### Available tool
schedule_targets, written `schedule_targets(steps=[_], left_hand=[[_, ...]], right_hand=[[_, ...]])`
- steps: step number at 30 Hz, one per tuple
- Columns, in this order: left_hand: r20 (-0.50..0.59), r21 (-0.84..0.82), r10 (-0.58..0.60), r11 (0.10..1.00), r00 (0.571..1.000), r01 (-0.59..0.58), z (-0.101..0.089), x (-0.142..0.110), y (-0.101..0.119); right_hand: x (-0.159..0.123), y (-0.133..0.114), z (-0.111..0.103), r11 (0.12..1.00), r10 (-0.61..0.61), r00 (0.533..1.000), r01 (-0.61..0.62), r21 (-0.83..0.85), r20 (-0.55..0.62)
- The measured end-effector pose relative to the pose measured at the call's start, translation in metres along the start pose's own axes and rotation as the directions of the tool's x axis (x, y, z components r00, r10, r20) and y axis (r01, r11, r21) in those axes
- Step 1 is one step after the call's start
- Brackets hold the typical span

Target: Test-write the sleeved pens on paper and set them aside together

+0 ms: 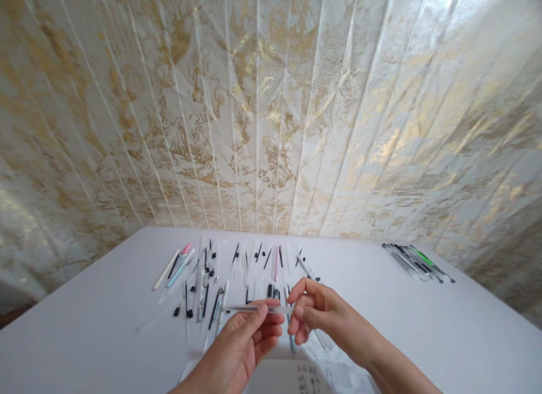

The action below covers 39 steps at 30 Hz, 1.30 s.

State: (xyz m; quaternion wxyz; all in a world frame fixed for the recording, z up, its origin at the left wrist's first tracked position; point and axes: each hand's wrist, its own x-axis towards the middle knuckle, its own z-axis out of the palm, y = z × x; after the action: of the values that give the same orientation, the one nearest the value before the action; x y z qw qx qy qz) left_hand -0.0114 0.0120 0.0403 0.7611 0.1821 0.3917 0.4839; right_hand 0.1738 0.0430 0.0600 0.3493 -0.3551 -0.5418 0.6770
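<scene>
A slim, see-through pen [277,310] with a dark core lies crosswise between my hands, above the near middle of the table. My left hand [241,343] grips it between the thumb and the fingers, palm partly turned up. At the pen's right end, my right hand [324,315] has its thumb and fingertips closed on it; exactly how they touch is blurred. Just beyond my hands lie scattered pen parts: clear barrels, dark refills and small black caps [176,311]. A pink pen [276,263] lies among them.
On the white table [97,292], a bundle of pens [417,263], one with bright green, lies at the right. A light blue pen [181,267] is at the left. Paper with handwriting [271,377] sits at the near edge. Behind hangs a gold-patterned curtain [254,112].
</scene>
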Motion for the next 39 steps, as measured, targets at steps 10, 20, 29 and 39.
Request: schedule_targets(steps=[10, 20, 29, 39], left_hand=[[0.083, 0.082, 0.098, 0.991, 0.992, -0.105, -0.006, 0.004, -0.005], [0.131, 0.114, 0.147, 0.980, 0.980, -0.163, -0.006, 0.001, -0.003], [0.152, 0.083, 0.148, 0.983, 0.977, -0.162, -0.009, 0.002, -0.006], [0.145, 0.081, 0.152, 0.983, 0.978, -0.165, -0.010, 0.002, -0.006]], right_hand=[[0.003, 0.010, -0.001, 0.970, -0.050, 0.990, 0.017, -0.242, -0.132], [-0.004, 0.003, 0.002, 0.881, -0.085, 0.989, 0.018, -0.473, -0.121], [-0.004, 0.001, 0.004, 0.920, 0.023, 0.998, -0.043, -0.389, -0.058], [-0.005, 0.005, 0.001, 0.895, -0.034, 0.999, 0.012, -0.445, -0.042]])
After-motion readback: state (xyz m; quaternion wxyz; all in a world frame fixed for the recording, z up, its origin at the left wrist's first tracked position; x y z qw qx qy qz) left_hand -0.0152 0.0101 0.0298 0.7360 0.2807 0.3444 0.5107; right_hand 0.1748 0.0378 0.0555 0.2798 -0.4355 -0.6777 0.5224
